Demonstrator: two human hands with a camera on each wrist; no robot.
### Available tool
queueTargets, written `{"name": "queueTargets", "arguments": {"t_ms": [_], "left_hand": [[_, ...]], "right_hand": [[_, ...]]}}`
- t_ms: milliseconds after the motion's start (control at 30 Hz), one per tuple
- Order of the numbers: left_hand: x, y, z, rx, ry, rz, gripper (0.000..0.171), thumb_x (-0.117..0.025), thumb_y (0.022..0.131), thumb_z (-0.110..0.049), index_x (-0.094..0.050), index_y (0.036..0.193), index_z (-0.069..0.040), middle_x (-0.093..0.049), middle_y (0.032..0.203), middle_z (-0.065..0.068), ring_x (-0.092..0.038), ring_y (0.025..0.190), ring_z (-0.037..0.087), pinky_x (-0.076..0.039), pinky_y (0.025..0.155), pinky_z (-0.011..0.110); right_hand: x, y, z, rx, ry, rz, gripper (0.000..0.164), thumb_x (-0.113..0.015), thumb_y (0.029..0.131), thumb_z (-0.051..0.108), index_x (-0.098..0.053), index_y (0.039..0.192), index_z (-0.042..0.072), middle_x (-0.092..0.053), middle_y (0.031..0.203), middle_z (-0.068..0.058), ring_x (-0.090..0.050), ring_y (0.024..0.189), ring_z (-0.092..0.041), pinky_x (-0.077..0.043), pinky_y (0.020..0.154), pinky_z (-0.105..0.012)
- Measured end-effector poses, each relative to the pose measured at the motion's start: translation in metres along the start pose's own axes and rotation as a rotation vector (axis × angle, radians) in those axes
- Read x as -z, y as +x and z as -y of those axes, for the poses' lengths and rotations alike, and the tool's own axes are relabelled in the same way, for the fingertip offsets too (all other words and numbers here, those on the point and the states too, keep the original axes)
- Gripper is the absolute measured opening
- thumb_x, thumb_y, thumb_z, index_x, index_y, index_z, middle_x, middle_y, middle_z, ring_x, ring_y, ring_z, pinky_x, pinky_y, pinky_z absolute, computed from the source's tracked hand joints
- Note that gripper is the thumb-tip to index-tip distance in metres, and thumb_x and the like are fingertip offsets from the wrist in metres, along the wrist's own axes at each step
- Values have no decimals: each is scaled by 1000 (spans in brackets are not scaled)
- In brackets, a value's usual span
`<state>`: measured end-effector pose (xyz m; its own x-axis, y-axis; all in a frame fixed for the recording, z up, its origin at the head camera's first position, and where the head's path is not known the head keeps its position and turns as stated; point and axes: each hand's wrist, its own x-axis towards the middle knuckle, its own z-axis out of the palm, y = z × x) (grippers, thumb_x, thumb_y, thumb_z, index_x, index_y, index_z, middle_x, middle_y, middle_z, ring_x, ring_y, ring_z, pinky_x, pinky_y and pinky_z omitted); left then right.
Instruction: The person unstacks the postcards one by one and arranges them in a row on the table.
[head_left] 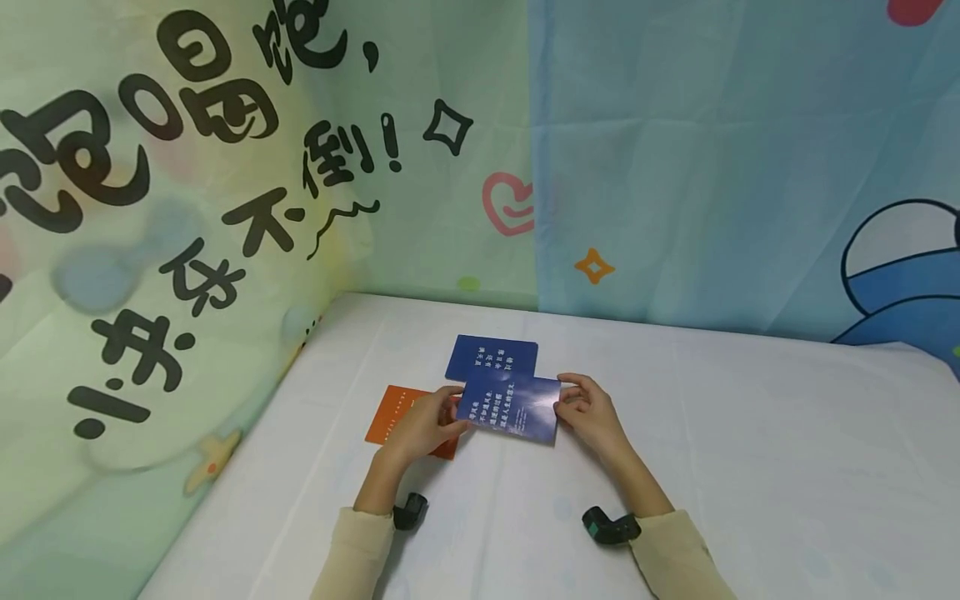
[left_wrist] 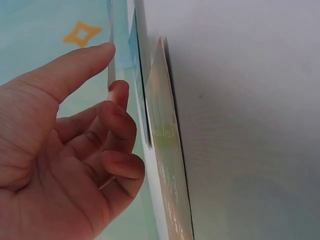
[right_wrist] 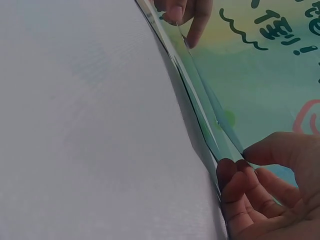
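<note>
Big stuff up front: a pale green-and-yellow hanging (head_left: 420, 225) filled the left and back with bold black characters, and it met a light blue hanging (head_left: 712, 167) on the right. Below them spread the white-covered table (head_left: 750, 442), and what a stage it made, bearing two cards while a third was up in the hands! In from the near side came two cream sleeves (head_left: 352, 554), and out of them two bare hands, both in action. The left hand (head_left: 425, 427) pinched one short edge between thumb and finger, a narrow grip; the right hand (head_left: 592, 412) had the opposite edge, its thumb against the fingertips, just as tight. Between them, there it was: the held blue card (head_left: 517, 407), raised off the tabletop, deep blue with lines of white writing, a bright sheen washing over its right part. Behind it lay the other blue card (head_left: 491, 357), flat, also white-lettered, its near edge hidden by the one in hand. Over on the left the orange card (head_left: 390, 410) lay flat too, marked with small white print, the left hand above it covering its middle. And smallest, at the wrists, sat two black devices (head_left: 611, 527), one per arm, beside the cuffs.
</note>
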<state>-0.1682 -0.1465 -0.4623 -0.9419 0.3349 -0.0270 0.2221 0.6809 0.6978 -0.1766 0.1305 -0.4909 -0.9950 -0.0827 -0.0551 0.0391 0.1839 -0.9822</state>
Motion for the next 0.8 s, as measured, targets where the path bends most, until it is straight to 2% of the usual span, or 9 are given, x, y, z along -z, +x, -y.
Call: {"name": "queueTargets", "arguments": {"t_ms": [200,433,800], "left_hand": [[-1,-4,-2,35,79,0,54,-75,86,-19,-55,133,-1,-54,78,-2,-49,68,12,-38,56,22],[-3,-10,-6,65,127,-7,56,-75,86,-22,-55,134,-2,-54,77,-3,-48,66,12,-37,54,22],[-6,-16,-9,37,128,-34,56,-77,84,-19,-55,133,-2,-55,74,-3,-49,61,11,-39,51,22]], "right_hand": [[3,-2,0,9,12,14,38,-60,92,0,-51,129,-7,-61,97,-16,-60,67,-9,-49,59,-22],[5,-2,-1,17,29,18,32,-59,94,0,-53,124,-10,-63,95,-21,-59,64,-8,-47,55,-20],[9,-2,-5,23,-4,37,30,-57,94,0,-55,121,-12,-62,92,-20,-58,63,-10,-45,53,-20]]}}
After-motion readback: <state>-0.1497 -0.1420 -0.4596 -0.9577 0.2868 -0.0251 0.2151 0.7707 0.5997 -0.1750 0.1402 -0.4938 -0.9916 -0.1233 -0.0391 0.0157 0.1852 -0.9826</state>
